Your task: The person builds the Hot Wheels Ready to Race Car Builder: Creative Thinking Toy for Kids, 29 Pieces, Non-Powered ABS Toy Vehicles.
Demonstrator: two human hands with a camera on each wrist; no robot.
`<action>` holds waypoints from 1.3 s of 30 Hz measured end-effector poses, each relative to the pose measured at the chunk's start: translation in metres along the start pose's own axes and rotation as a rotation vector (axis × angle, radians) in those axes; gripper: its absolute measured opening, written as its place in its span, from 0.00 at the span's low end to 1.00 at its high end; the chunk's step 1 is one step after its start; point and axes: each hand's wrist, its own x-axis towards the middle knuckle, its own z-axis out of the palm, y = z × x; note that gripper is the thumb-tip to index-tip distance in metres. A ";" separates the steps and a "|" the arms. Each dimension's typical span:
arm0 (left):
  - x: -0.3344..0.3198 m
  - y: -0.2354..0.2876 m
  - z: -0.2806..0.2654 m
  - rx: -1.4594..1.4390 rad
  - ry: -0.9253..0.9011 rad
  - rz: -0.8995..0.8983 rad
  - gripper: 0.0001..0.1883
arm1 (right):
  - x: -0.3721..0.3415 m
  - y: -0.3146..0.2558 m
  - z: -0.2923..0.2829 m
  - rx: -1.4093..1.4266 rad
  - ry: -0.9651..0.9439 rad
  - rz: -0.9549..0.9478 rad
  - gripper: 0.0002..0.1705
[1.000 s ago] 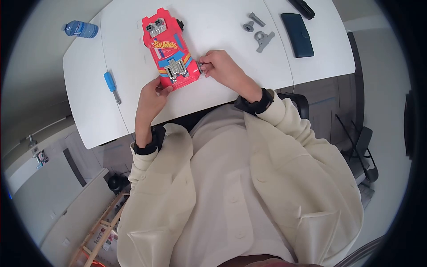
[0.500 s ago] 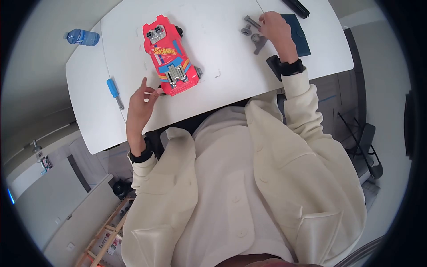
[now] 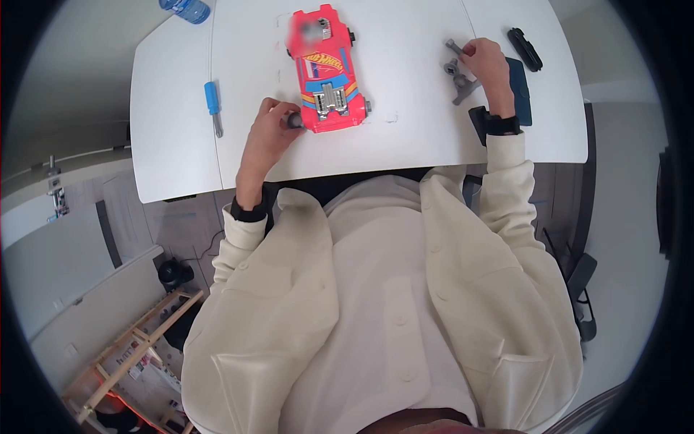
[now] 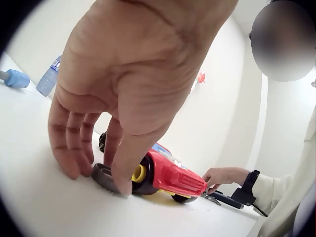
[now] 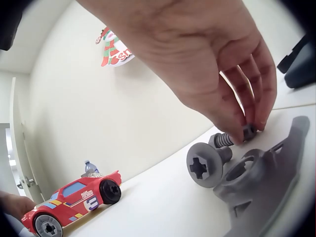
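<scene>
A red toy car [image 3: 327, 72] stands on the white table. At its near left corner, my left hand [image 3: 266, 134] pinches a grey ring-shaped part [image 4: 105, 178] beside the dark wheel with a yellow hub [image 4: 139, 173]. On the right, my right hand [image 3: 489, 69] grips one end of a grey threaded bolt [image 5: 224, 139] between thumb and fingers. Close to those fingers lie a grey screw with a cross-slotted head [image 5: 199, 168] and a larger grey bracket-like piece [image 5: 266, 177].
A blue-handled screwdriver [image 3: 212, 100] lies at the left, with a water bottle [image 3: 186, 9] at the back left. Right of my right hand are a dark case [image 3: 520, 94] and a black object [image 3: 525, 49]. The table's front edge [image 3: 325, 173] runs before the body.
My right hand left the car's near right wheel, reached the grey parts and took hold of the bolt. My left hand now holds the grey ring at the car's corner. The head view shifted.
</scene>
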 end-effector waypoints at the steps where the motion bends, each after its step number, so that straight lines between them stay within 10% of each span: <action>1: 0.001 -0.001 0.000 0.001 0.010 -0.008 0.24 | 0.000 0.000 -0.002 0.002 -0.001 -0.012 0.12; 9: 0.000 0.002 0.002 -0.208 0.073 -0.147 0.20 | -0.038 -0.040 -0.027 0.330 0.040 -0.107 0.13; 13: -0.005 0.001 0.004 -0.199 0.148 -0.133 0.18 | -0.079 -0.082 -0.011 0.618 -0.107 -0.340 0.11; 17: -0.009 0.004 0.004 -0.350 0.082 -0.199 0.13 | -0.098 -0.108 0.006 0.763 -0.517 -0.228 0.10; 24: -0.010 0.014 0.000 -0.389 -0.028 -0.193 0.10 | -0.101 -0.117 0.015 0.933 -0.640 -0.217 0.12; 39: -0.009 0.009 -0.003 -0.684 -0.020 -0.260 0.18 | -0.129 -0.181 -0.003 0.730 -0.273 -0.603 0.09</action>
